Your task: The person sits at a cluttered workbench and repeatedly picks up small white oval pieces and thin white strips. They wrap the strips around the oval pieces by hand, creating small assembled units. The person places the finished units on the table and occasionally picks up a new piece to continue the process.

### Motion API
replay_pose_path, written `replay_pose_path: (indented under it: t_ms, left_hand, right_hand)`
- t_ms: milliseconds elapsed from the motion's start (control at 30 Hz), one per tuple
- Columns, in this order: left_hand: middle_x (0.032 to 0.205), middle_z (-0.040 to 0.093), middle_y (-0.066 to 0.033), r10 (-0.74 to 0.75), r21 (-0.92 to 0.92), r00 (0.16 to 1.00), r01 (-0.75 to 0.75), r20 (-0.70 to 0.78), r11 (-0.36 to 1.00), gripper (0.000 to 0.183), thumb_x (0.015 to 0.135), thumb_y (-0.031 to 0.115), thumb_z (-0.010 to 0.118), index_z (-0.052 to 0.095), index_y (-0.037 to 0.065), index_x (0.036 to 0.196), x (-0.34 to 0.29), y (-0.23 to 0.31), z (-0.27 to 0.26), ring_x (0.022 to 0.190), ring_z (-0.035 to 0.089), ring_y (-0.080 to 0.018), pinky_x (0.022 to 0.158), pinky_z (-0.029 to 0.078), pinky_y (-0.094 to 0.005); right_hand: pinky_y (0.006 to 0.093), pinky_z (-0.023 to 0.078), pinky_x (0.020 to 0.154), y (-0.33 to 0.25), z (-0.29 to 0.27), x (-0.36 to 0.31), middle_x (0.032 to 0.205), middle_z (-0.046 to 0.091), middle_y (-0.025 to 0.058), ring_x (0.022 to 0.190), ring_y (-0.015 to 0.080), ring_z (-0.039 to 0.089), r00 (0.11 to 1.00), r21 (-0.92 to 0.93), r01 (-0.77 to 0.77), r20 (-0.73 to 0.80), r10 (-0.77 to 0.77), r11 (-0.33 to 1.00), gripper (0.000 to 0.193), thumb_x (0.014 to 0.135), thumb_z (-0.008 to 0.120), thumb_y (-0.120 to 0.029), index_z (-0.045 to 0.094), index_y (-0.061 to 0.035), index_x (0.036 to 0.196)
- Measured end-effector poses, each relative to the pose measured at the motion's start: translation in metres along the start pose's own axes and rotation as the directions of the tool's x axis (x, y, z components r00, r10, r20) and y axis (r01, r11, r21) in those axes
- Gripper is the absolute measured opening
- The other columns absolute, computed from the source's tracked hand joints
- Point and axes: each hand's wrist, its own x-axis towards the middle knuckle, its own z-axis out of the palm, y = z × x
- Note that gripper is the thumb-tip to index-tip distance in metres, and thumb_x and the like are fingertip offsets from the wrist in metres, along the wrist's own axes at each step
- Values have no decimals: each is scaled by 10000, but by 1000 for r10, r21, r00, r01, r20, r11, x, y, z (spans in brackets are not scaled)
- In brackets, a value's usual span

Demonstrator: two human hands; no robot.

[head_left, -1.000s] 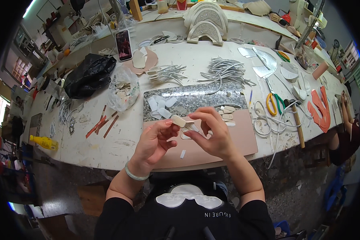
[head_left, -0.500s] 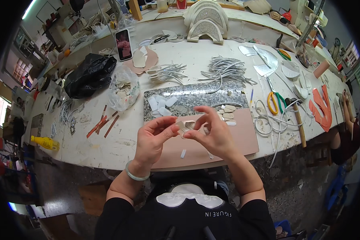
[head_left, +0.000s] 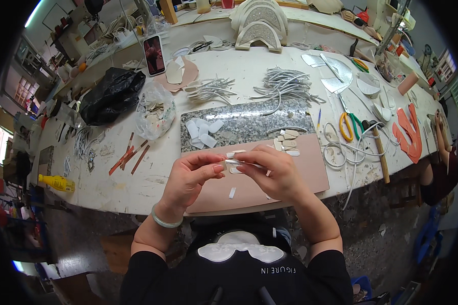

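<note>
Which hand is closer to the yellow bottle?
The left one. The left hand is off to the right of the yellow bottle; the right hand is farther away, on the other side of the left hand.

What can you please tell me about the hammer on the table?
The hammer has a dark, metallic-looking head and a brown handle that looks wooden. It lies right of the scissors, head farthest away, handle end near the table's front edge. White cord lies on both sides; nobody is touching it.
</note>
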Motion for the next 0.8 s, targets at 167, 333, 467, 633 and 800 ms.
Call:
replay_pose_path:
  t_ms: [167, 333, 467, 633, 800]
  left_hand:
    - [1002, 674, -118, 29, 95, 999, -32, 34, 995, 166, 828, -14, 675, 671, -30, 993, 0, 1, 1, 847, 638, -153, 765, 528, -271]
    - [970, 684, -113, 15, 132, 999, -20, 41, 991, 164, 824, -15, 679, 674, -30, 987, -1, 0, 1, 829, 643, -148, 752, 525, -266]
    - [957, 681, -139, -2, 137, 1000, 1, 6, 991, 171, 801, -34, 684, 668, -40, 971, 0, 0, 0, 825, 655, -183, 746, 549, -303]
    - [944, 680, -145, -5, 134, 1000, 7, -13, 991, 166, 790, -40, 689, 669, -40, 955, 1, -1, -1, 830, 660, -195, 743, 561, -320]
    - [929, 682, -137, -2, 131, 1000, 3, -5, 991, 157, 793, -37, 689, 670, -37, 949, 2, -2, -2, 824, 659, -190, 744, 562, -319]
  right_hand:
    - [302, 477, 552, 3, 1, 0, 735, 650, 119, 601, 218, 618, 998, -8, -65, 25, 65, 998, 117, 845, 678, -105, 677, -5, 906]
    - [262, 413, 503, 3, 4, -1, 656, 622, 72, 547, 129, 547, 995, 55, -100, 29, 98, 994, 88, 845, 678, -88, 699, -14, 888]
    - [259, 411, 498, 1, 3, 1, 644, 620, 73, 538, 127, 543, 995, 38, -92, 36, 91, 995, 85, 842, 679, -87, 702, -10, 870]
    - [309, 462, 519, 0, 1, 2, 689, 646, 131, 560, 214, 603, 990, 30, -128, 70, 126, 991, 133, 843, 669, -129, 692, 1, 864]
    - [311, 462, 519, 1, 2, 2, 696, 650, 135, 563, 219, 609, 990, 36, -130, 64, 128, 991, 136, 843, 668, -130, 691, 2, 863]
